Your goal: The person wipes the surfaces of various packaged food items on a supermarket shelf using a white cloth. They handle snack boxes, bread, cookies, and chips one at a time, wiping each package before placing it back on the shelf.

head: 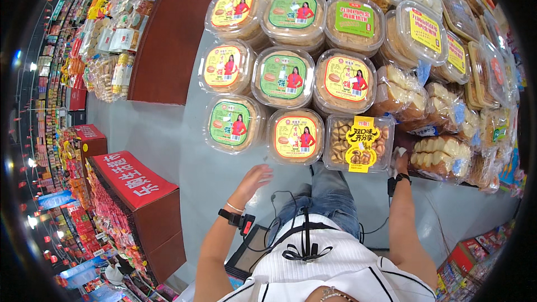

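My left hand (255, 181) is in the air below the front tubs, fingers apart, holding nothing. Nearest to it is a round-cornered plastic tub of flat biscuits with a yellow label (295, 136); beside that stands a tub with a green label (228, 123). My right hand (401, 162) reaches down to the display's front edge, with a small white cloth or tissue (400, 151) at its fingers. Left of this hand sits a clear box of two kinds of shell-like snacks (335, 142) under a yellow paper band. Bagged bread rolls (440, 155) lie to its right.
More stacked biscuit tubs (283, 76) and bagged loaves (400, 92) fill the display. Across the grey floor (163, 126) stand a brown cabinet with bagged snacks (168, 37) and a red-topped candy stand (134, 176). Black cables (289, 193) hang at my waist.
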A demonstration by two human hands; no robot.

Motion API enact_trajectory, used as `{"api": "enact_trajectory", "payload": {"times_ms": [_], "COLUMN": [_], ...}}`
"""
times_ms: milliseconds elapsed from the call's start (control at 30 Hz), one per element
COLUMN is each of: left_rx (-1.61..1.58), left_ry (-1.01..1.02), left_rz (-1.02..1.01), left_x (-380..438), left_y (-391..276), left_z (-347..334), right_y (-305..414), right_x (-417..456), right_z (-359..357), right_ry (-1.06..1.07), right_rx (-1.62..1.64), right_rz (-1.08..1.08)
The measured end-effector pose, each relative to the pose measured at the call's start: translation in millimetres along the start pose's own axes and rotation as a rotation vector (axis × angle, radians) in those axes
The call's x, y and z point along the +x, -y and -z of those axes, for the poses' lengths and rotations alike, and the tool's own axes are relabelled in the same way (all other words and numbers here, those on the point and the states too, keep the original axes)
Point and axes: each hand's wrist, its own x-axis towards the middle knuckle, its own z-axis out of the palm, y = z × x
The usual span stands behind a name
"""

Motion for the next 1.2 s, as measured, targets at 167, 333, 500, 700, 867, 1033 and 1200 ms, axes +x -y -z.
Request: {"api": "enact_trajectory", "payload": {"times_ms": [167,333,500,700,867,1033,1200], "left_rx": [0.176,0.255,0.266,0.248,0.377,0.773,0.856], "left_ry": [-0.028,0.076,0.139,0.172,0.321,0.422,0.567], "left_rz": [-0.087,-0.147,-0.065,-0.006,-0.073,-0.531,-0.828], "left_x": [34,45,51,24,-10,-50,-115], "left_y": [-22,-27,-46,-91,-121,-158,-230], "left_z": [-44,-40,-41,-41,-33,-36,-34], "right_y": [-46,66,80,135,177,251,354], "right_x": [-28,-108,-141,-196,-222,-242,-293], "right_z": [-26,27,64,66,59,81,77], "right_ry": [0.395,0.163,-0.112,-0.331,-0.637,-0.690,-0.162], "right_rx": [0.340,0.021,-0.010,0.137,0.099,0.334,0.972], "right_rz": [0.084,0.111,0.099,0.090,0.128,0.222,0.207]}}
